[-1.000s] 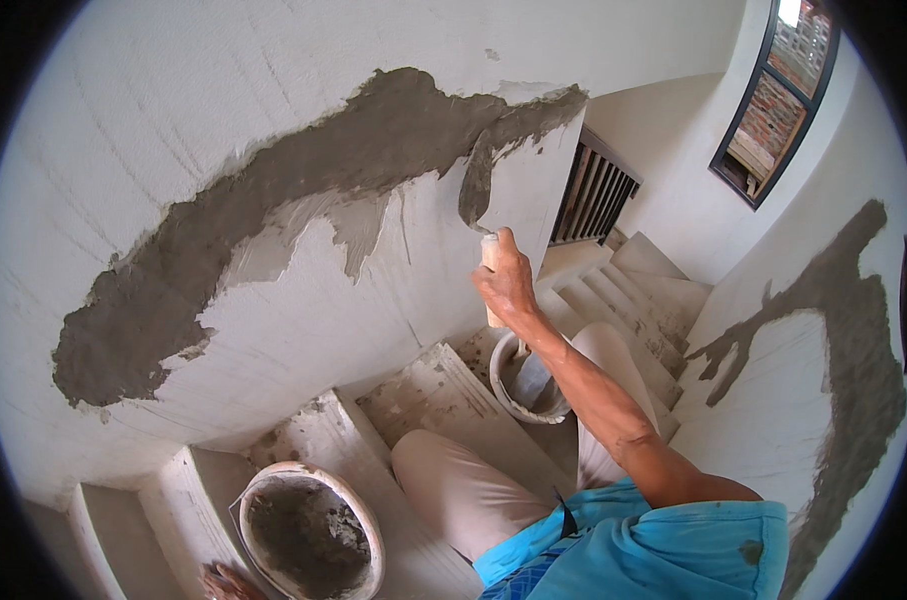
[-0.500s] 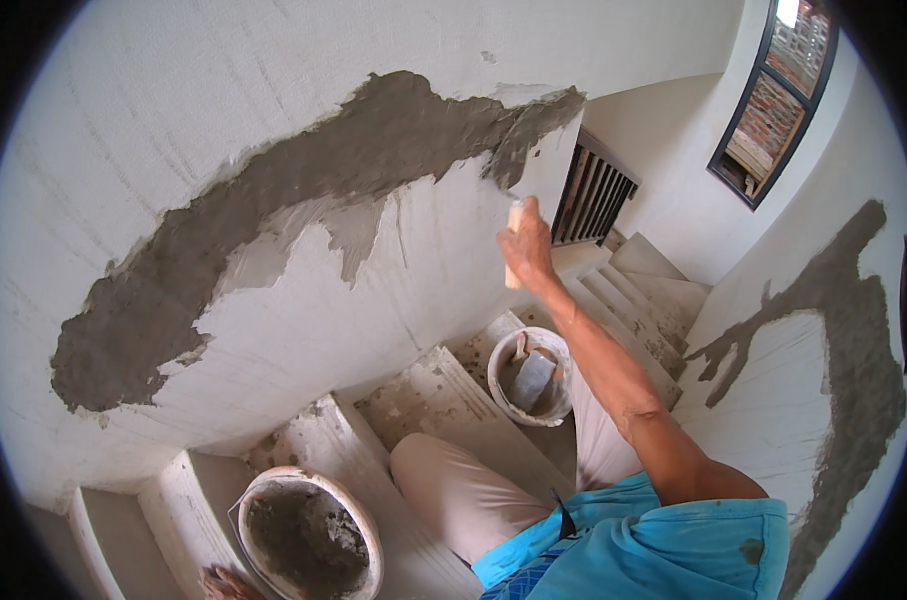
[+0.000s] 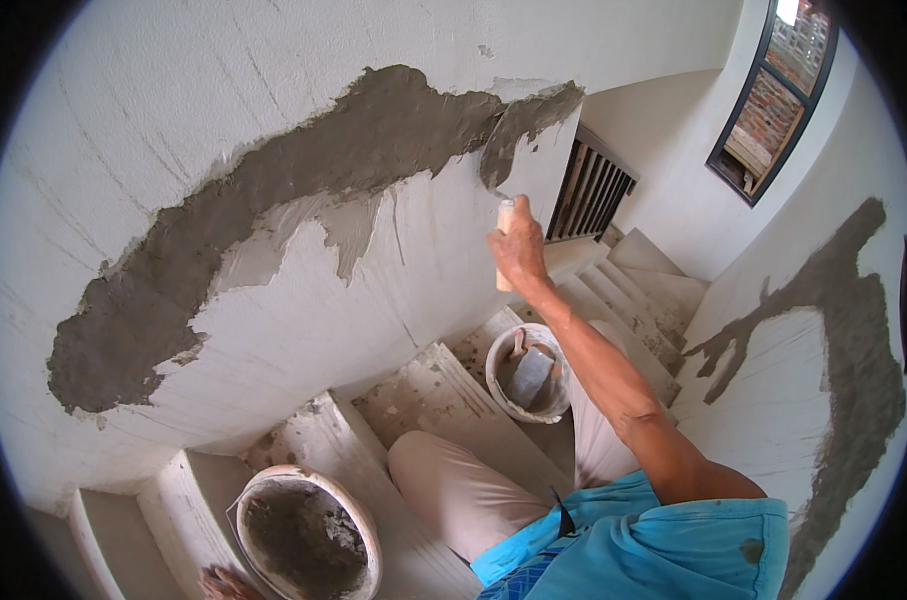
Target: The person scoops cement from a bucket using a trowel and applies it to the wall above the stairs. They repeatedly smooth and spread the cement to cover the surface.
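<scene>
My right hand (image 3: 523,246) is closed around the pale wooden handle of a trowel (image 3: 503,275). The trowel's blade lies against the wall near the right end of a long grey mortar patch (image 3: 303,160) and is hard to tell apart from the wet mortar. At the lower left edge, my left hand (image 3: 228,583) shows only in part, fingers stretched out on a stair step. Beside it stands a bucket of grey mortar (image 3: 308,540) with a crusted rim. Below my right forearm, a smaller white bucket (image 3: 493,385) holds a flat-bladed tool (image 3: 529,376).
Concrete stairs (image 3: 423,395) run beneath my legs, with mortar specks on them. A dark railing (image 3: 588,190) stands past the wall's end. Another grey mortar patch (image 3: 863,340) marks the right wall, below a dark-framed window (image 3: 773,100).
My right hand and the trowel have shifted slightly left along the wall, near the mortar patch's right end. My left hand and both buckets stay in place.
</scene>
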A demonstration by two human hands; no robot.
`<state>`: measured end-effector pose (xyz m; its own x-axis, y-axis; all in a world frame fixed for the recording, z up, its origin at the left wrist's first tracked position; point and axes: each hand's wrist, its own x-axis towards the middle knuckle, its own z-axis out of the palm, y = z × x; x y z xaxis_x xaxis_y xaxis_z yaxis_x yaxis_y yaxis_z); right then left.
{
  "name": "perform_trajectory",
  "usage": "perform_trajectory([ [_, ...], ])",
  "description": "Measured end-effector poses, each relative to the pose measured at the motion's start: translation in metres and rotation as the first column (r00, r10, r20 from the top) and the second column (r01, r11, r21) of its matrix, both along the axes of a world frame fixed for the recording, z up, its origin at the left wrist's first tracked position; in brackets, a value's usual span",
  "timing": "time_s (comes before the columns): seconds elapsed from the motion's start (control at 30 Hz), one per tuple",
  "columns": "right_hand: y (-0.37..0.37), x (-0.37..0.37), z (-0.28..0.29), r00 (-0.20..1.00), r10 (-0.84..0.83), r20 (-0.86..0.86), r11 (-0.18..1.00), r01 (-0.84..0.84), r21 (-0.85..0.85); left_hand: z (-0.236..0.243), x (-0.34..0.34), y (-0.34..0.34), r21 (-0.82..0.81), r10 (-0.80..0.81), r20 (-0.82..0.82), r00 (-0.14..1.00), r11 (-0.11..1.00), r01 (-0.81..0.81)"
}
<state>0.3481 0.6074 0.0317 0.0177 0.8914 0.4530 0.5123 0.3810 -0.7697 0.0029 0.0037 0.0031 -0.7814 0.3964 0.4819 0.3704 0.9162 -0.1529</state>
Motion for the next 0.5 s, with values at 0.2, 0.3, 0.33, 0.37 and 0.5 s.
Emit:
perform_trajectory([
  [0.2,-0.027,0.005,-0.018,0.982,0.148,0.118,0.989,-0.146,-0.024,-0.016,-0.015,-0.012,-0.152,-0.015,-0.088,0.996,0.988,0.001],
  [0.3,-0.037,0.009,-0.016,0.986,0.153,0.065,0.988,-0.152,-0.022,-0.022,-0.019,-0.020,-0.225,-0.058,-0.157,0.986,0.974,0.021],
  [0.33,-0.035,0.009,-0.015,0.988,0.140,0.061,0.990,-0.139,-0.015,-0.023,-0.019,-0.021,-0.234,-0.073,-0.175,0.982,0.972,0.030],
  [0.37,-0.031,0.007,-0.014,0.990,0.127,0.057,0.992,-0.127,-0.009,-0.023,-0.019,-0.021,-0.178,-0.047,-0.140,0.989,0.984,0.022],
  [0.5,-0.015,-0.007,-0.011,0.995,0.046,0.086,0.995,-0.053,0.085,-0.007,-0.007,-0.003,-0.043,0.015,-0.021,1.000,0.999,-0.016],
])
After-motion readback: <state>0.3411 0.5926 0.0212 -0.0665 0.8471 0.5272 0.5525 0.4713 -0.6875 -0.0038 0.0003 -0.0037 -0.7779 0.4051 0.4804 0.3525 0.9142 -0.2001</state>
